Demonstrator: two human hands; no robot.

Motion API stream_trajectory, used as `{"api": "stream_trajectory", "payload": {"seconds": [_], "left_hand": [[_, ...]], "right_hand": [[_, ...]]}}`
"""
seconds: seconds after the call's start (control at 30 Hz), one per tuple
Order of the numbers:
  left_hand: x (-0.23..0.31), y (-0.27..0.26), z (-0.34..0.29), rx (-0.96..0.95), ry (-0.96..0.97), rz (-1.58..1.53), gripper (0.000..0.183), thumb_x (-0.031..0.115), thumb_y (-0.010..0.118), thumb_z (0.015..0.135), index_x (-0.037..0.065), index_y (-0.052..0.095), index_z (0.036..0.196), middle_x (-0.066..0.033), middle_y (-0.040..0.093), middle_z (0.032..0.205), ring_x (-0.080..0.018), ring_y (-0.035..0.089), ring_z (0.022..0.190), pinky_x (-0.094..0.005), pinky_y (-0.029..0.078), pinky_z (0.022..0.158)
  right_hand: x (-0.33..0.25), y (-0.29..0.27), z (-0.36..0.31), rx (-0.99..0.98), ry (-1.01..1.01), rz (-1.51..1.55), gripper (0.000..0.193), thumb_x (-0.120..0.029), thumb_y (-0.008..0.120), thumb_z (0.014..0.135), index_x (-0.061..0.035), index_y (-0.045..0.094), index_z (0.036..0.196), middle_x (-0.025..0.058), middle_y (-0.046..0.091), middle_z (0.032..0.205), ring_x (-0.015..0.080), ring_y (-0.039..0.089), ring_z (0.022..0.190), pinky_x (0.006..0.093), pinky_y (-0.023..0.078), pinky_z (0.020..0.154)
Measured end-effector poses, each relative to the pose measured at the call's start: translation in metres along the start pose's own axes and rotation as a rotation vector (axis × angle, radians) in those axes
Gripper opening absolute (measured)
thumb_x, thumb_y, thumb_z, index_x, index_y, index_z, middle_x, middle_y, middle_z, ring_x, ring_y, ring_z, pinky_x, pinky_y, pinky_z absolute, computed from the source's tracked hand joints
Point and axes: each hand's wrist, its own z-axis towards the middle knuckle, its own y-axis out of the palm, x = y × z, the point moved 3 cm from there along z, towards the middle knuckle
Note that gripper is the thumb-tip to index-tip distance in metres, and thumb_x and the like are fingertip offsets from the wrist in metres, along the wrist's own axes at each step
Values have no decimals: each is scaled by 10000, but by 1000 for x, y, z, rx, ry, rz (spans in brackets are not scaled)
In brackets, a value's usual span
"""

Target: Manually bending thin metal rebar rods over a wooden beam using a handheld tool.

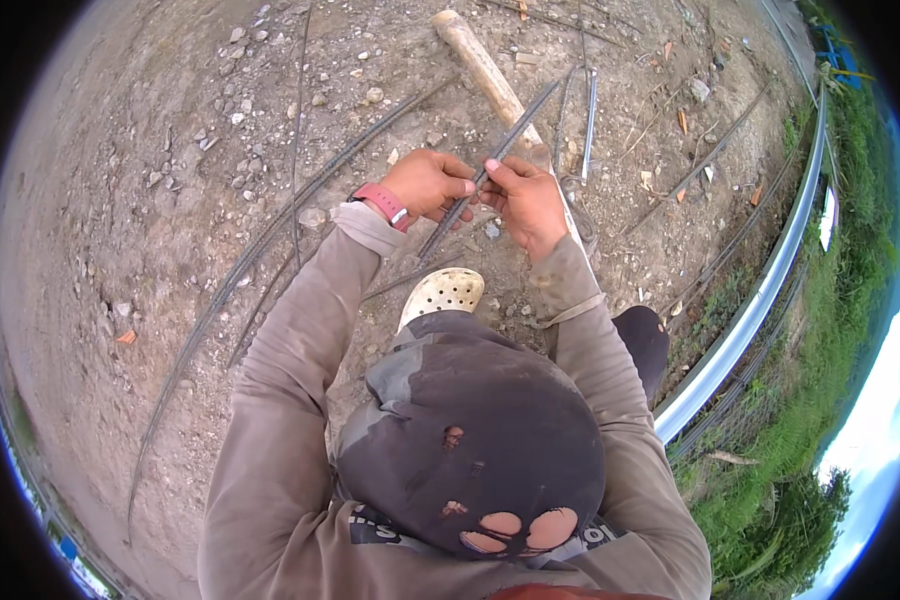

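I find both hands closed on one item: a thin, dark grey ribbed steel rod (495,150), held well above the bare, stony dirt ground (120,200). The left hand (428,184) has its fingers curled fully around the lower stretch of the rod, with a pink wristband (382,203) on that wrist. The right hand (526,196) is shut on the rod just beside it, thumb pressed on top. The two hands sit almost touching, which I judge gives firm control over one short section of the rod, as for bending or steadying it.

The rod runs on a slant: its lower end points down toward a cream perforated clog (444,292) on the foot, its upper end reaches away past the hands. It looks straight, slim and dull, without visible rust patches at this size. It crosses in front of a pale, round wooden post (482,68) lying on the ground behind; I cannot tell whether rod and post touch.

More long dark steel rods (270,225) lie across the ground to the left, curving with the lens. Short bars (588,105) lie near the post. A grey metal rail (760,300) borders the ground's right edge, with green grass (850,300) beyond.
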Motion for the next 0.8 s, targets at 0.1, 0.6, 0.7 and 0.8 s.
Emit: {"api": "stream_trajectory", "payload": {"seconds": [0.1,0.6,0.7,0.8], "left_hand": [[-5,-4,-2,-4,23,-3,264,54,583,822,-70,535,1050,-139,627,890,-225,654,748,-312,548,598],[-252,-265,-335,1312,-209,240,291,15,507,778,-5,532,1067,-119,592,775,-211,607,562,-295,472,416],[-282,-277,-378,1582,-375,765,324,38,530,761,7,542,1083,-167,603,787,-278,612,616,-335,492,509],[-263,-255,-349,1549,-303,1164,264,93,571,755,1,603,1001,-213,622,839,-330,610,739,-372,489,670]], "right_hand": [[3,0,0,10,-7,-8,154,-118,598,843,29,602,889,51,586,741,131,559,648,262,484,603],[-40,-107,4,426,-85,-1,122,-151,544,876,-29,547,867,23,502,718,136,510,623,291,475,591],[-41,-106,3,409,-108,41,131,-146,538,872,-16,547,854,31,507,744,129,520,627,288,485,554],[-42,-101,1,371,-110,39,148,-157,526,883,-11,542,863,39,519,743,136,523,625,284,482,556]]}}
